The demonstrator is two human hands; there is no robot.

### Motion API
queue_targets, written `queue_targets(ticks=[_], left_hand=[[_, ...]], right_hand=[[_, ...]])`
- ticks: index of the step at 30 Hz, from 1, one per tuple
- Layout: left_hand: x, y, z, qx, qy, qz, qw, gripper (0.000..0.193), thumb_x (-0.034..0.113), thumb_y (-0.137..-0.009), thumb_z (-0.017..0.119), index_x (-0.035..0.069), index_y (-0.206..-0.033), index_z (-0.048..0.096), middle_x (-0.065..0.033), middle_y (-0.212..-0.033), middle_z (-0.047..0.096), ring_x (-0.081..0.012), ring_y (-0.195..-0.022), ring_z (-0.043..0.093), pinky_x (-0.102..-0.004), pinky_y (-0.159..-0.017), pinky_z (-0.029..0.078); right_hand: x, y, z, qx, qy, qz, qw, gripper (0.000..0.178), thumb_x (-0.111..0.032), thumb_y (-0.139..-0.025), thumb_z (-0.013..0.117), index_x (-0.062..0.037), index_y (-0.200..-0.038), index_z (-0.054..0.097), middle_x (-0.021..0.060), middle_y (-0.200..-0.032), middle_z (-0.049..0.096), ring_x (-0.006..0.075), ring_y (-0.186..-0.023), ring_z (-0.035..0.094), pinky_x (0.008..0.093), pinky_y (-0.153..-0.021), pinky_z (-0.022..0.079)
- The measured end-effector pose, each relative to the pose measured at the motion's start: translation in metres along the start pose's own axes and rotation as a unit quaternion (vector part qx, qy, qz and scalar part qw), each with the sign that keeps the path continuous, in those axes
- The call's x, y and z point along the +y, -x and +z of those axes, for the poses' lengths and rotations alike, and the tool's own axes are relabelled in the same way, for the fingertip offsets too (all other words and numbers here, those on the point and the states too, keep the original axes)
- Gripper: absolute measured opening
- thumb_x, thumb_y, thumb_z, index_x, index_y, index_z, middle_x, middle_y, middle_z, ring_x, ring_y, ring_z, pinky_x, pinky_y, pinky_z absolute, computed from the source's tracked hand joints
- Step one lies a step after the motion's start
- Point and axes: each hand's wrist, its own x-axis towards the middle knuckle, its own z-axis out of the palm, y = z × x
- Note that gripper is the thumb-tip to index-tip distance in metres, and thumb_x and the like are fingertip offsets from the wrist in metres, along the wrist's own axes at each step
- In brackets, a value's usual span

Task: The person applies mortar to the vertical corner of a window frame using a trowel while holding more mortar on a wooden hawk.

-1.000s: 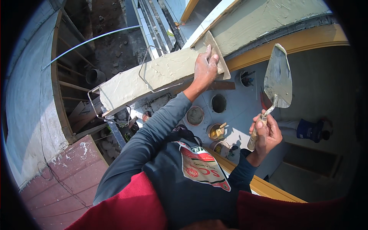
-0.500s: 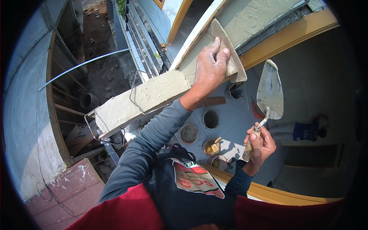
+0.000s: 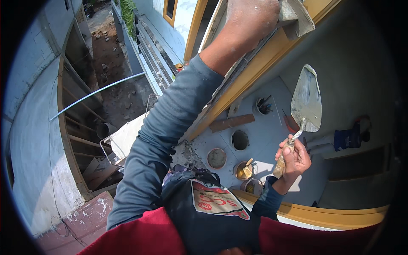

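Observation:
My left hand (image 3: 250, 29), at the upper edge of the view, is closed on a plastering float (image 3: 302, 23) with a worn, mortar-smeared plate. The arm reaches forward over a plastered ledge (image 3: 129, 137), hiding much of its pale, wet-looking surface. Whether the float touches the plaster cannot be seen. In my right hand (image 3: 295, 161), the fingers wrap round the wooden handle of a pointed trowel (image 3: 307, 102). Its blade points up and carries grey smears, apart from the ledge and the float.
An orange-yellow wooden frame (image 3: 255, 70) runs beside the ledge. On the tiled floor far below stand a bucket of grey mix (image 3: 217, 158), a dark bucket (image 3: 240, 140) and a tool bucket (image 3: 264, 105). Another person (image 3: 346, 138) is at right. A pale pipe (image 3: 100, 91) crosses at left.
My left hand has moved forward and to the right along the ledge with the float. The right hand still holds the trowel up, shifted slightly within the view.

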Motion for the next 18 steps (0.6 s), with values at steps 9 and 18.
queue_targets(ticks=[9,18], left_hand=[[0.074,0.024,-0.047,0.021,0.016,-0.125,0.992,0.044,0.015,-0.098,0.056,-0.007,-0.136,0.052,-0.0180,-0.121,0.065,-0.0187,-0.106,0.065,-0.0299,-0.092,0.051],[0.055,0.012,-0.077,-0.018,-0.154,-0.081,0.985,0.047,0.013,-0.101,0.055,-0.003,-0.144,0.044,-0.0123,-0.125,0.063,-0.0120,-0.101,0.063,-0.0260,-0.085,0.055]], right_hand=[[0.024,0.005,0.024,0.011,-0.065,-0.016,0.998,0.034,-0.002,-0.085,0.069,0.0141,-0.114,0.061,0.0175,-0.082,0.067,0.0136,-0.061,0.061,0.0254,-0.054,0.051],[0.042,0.000,0.048,-0.069,-0.088,-0.015,0.994,0.031,-0.006,-0.084,0.073,0.0114,-0.108,0.064,0.0113,-0.077,0.068,0.0101,-0.061,0.060,0.0231,-0.055,0.049]])
